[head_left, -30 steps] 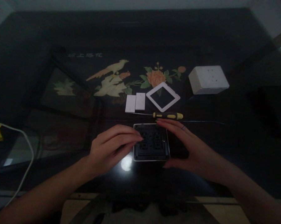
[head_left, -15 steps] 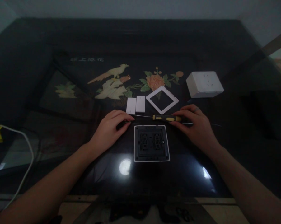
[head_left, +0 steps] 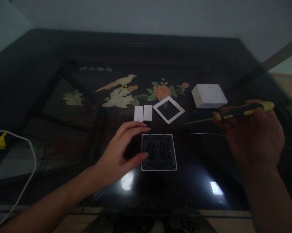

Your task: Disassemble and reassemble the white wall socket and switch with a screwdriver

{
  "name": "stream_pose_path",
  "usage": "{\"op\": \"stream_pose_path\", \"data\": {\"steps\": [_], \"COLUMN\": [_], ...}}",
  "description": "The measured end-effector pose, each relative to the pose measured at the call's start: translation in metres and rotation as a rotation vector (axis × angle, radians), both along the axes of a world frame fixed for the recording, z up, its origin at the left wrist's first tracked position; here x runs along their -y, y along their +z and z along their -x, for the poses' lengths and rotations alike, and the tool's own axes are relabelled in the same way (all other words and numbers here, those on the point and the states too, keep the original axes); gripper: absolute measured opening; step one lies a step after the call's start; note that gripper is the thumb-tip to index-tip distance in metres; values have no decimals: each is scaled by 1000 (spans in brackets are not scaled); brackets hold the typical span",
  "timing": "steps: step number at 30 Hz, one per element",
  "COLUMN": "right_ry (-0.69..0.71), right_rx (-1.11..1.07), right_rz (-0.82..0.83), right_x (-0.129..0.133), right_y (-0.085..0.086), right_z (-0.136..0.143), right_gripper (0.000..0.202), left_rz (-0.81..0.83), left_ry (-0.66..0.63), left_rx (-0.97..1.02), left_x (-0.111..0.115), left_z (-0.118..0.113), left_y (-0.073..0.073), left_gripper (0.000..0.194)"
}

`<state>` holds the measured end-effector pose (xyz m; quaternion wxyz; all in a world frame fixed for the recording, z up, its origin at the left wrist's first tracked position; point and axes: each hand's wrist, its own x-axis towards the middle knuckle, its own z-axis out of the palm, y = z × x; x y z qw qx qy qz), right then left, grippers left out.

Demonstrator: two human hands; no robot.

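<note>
We clamp right hand (head_left: 258, 139) round screwdriver (head_left: 238, 112); left hand (head_left: 119, 153), digits spread apart, at left edge of white-rimmed dark base (head_left: 158, 162) on bench (head_left: 194, 187). Contact, we cannot tell.

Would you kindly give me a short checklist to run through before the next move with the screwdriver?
1. Screwdriver gripped in the right hand: ok.
2. Screwdriver tip at the square black base: not ok, it is away to the right.
3. Left hand touching the base: cannot tell; its thumb overlaps the left edge.
4. White frame off the base: ok.
5. White covers off the base: ok.
</note>
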<state>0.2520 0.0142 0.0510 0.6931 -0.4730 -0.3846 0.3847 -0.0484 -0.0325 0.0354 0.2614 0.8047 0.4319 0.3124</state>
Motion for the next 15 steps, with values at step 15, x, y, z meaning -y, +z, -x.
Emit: {"op": "stream_pose_path", "data": {"steps": [15], "right_ry": [278], "right_rx": [218], "right_rz": [-133], "right_x": [32], "right_y": [5], "right_z": [17], "right_gripper": [14], "left_rz": [181], "left_ry": [-117], "left_rx": [-113], "left_x": [11], "left_z": [-14], "left_y": [-19], "left_gripper": [99]}}
